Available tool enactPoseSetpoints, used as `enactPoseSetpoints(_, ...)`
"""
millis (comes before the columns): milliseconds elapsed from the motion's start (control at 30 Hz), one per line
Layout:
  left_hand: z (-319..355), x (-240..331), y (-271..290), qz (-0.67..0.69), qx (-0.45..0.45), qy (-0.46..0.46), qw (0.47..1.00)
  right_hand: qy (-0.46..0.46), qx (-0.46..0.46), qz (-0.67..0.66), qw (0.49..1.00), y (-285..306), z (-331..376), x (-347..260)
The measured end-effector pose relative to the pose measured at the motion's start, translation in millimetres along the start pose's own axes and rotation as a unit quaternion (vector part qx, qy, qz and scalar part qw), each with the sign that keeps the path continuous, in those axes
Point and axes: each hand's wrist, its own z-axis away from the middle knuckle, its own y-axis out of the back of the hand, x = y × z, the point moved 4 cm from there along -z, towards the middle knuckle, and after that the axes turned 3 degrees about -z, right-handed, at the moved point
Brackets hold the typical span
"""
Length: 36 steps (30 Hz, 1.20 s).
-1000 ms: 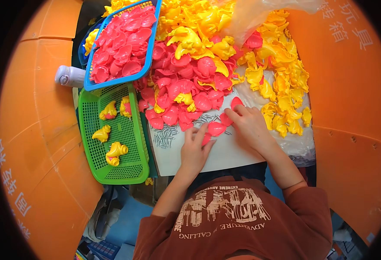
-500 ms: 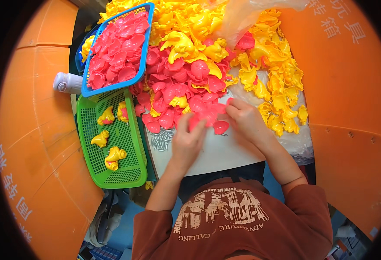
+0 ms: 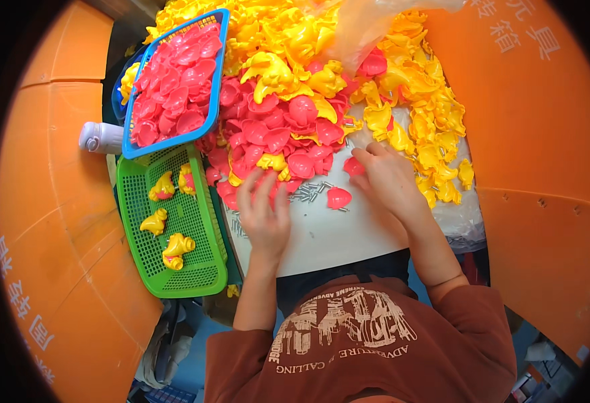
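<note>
My left hand (image 3: 265, 213) is open, its fingers spread at the near edge of a heap of pink plastic shells (image 3: 278, 138). Short metal screws (image 3: 308, 191) lie beside its fingertips on the white work surface (image 3: 328, 235). My right hand (image 3: 390, 176) is closed, with a small pink shell (image 3: 354, 166) between its thumb and fingertips; the grip is partly hidden. Between the hands, a single pink shell (image 3: 338, 197) lies on the surface with a screw next to it. A yellow moulded piece (image 3: 273, 162) sits among the pink ones, just beyond my left fingertips.
A blue basket (image 3: 216, 101) of pink shells stands at the far left. Nearer is a green basket (image 3: 218, 252) with several yellow figures. Yellow parts (image 3: 436, 127) are heaped behind and to the right, beside a plastic bag (image 3: 375, 23). Orange panels (image 3: 543, 134) flank both sides.
My hands have drawn apart; the left moved left and its fingers spread. The blurred pink shells between them have left that spot, and screws show there now.
</note>
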Motion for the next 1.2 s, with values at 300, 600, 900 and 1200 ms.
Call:
enactPoseSetpoints(300,36,33,-62,-0.003,-0.218,-0.107,0.97,0.053,0.013,0.023,0.998,-15,-6,5)
enactPoseSetpoints(600,-25,33,-22,0.097,-0.049,-0.105,0.988,0.142,0.21,-0.147,0.956,34,-44,-41)
enactPoseSetpoints(900,-51,14,-18,-0.026,-0.045,-0.062,0.997,0.12,0.124,0.033,0.984,-45,-23,-35)
enactPoseSetpoints(1200,18,8,-29,0.041,-0.11,-0.045,0.992,0.159,0.093,-0.1,0.978,-16,7,-5)
